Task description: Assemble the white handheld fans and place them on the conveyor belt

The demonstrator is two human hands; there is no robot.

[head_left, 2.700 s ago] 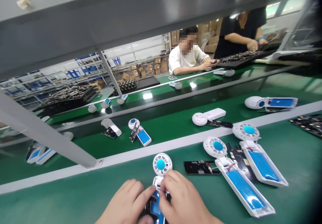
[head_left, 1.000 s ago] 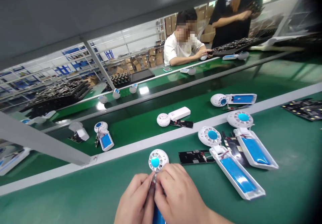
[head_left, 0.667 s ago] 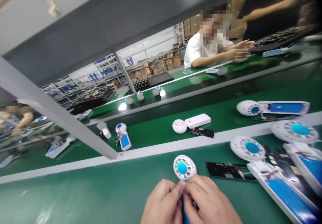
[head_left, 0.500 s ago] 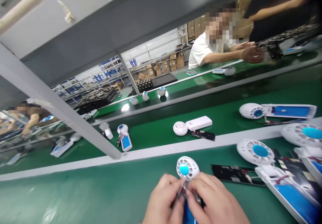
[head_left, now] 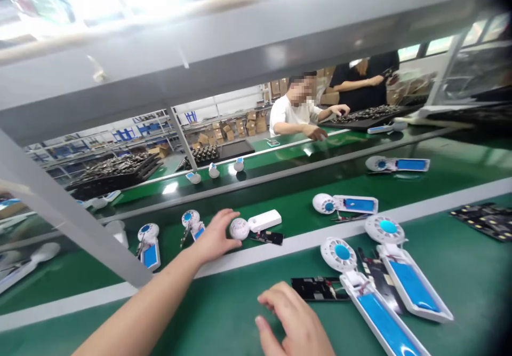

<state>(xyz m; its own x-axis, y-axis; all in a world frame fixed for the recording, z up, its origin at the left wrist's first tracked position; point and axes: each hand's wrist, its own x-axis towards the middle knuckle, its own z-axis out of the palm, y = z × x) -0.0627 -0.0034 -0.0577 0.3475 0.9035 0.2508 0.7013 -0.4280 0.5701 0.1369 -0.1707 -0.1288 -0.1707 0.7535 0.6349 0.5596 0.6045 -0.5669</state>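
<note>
Hovering beyond white rail (head_left: 256, 253), near white fan (head_left: 258, 222) also beyond it: your left hand (head_left: 216, 238), spread wide, nothing held, contact unclear. Your right hand (head_left: 294, 318) half-curled, empty, this side of rail. Step looks like reach; grasp calls for closing round fan.

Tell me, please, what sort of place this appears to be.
Most likely a factory assembly line: white fan-like devices, several of them open, lie along green work surfaces; a co-worker sits at the far side, and cardboard boxes show in the background.
</note>
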